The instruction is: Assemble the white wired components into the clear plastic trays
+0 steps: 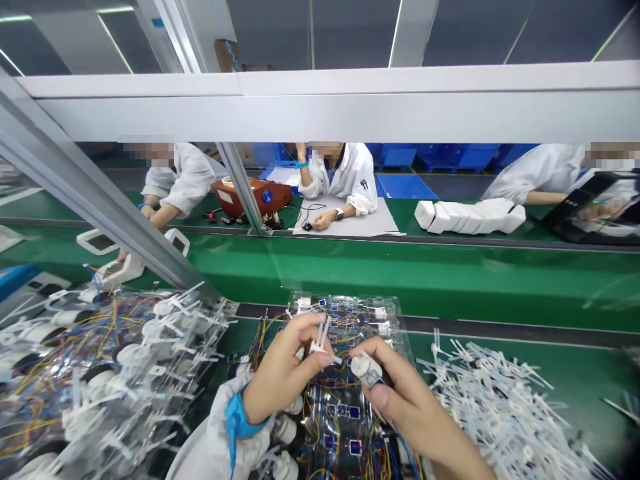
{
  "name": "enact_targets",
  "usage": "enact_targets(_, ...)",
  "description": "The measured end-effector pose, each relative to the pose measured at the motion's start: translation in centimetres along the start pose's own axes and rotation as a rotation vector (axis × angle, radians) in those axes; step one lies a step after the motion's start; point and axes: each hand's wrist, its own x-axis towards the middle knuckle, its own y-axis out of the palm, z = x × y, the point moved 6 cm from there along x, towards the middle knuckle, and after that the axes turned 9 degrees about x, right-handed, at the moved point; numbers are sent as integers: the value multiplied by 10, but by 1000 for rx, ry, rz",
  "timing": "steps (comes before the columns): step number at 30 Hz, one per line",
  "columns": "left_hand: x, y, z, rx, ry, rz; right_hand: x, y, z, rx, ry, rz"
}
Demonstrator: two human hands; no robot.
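Observation:
Between the thumb and fingers of my left hand (pixel 295 367) is a white plastic fitting (pixel 319 345) with thin prongs sticking up. My right hand (pixel 400 387) grips a white cylindrical part (pixel 367 369), its round end turned toward the left hand and a printed mark on its side. The two pieces are close together but apart. Below both hands lies a clear plastic tray (pixel 395 310) of wired parts with small dark square pieces and coloured wires. My fingers partly hide both held pieces.
Right of the tray is a heap of white pronged fittings (pixel 505 400). On the left, clear trays hold white cylinders with fittings and wires (pixel 115 373). A metal post (pixel 125 200) slants in front at left. Beyond the green conveyor belt (pixel 350 267), several people in white coats sit.

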Motion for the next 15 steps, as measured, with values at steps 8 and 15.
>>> enact_targets(8, -1, -1, -5, 155, -65, 67, -4, 1, -15, 58, 70, 8)
enact_targets(15, -2, 0, 9, -9, -152, 47, 4, 10, -7, -97, 42, 86)
